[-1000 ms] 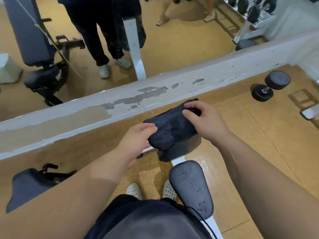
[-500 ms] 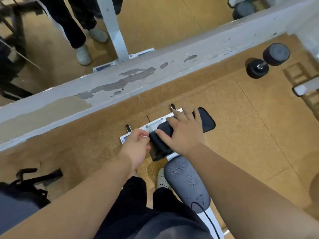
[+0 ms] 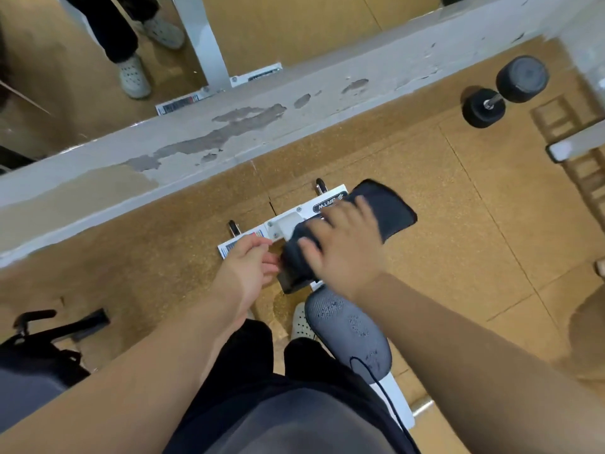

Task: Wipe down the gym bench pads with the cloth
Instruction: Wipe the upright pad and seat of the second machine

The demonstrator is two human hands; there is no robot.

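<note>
Beneath flat, wide right hand (image 3: 343, 249), cloth (image 3: 293, 257) atop pad (image 3: 394, 211); left hand (image 3: 245, 271) tight on its edge.

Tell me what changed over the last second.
The right hand gave up its grip on the cloth and now presses it flat onto the black pad, fingers spread and blurred. The left hand kept pinching the cloth's near end as both hands came down. The view tipped downward. The dumbbell and the grey seat pad stayed put.

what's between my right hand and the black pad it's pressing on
The dark cloth, bunched under the right hand on top of the black pad; the head view shows it.
</note>
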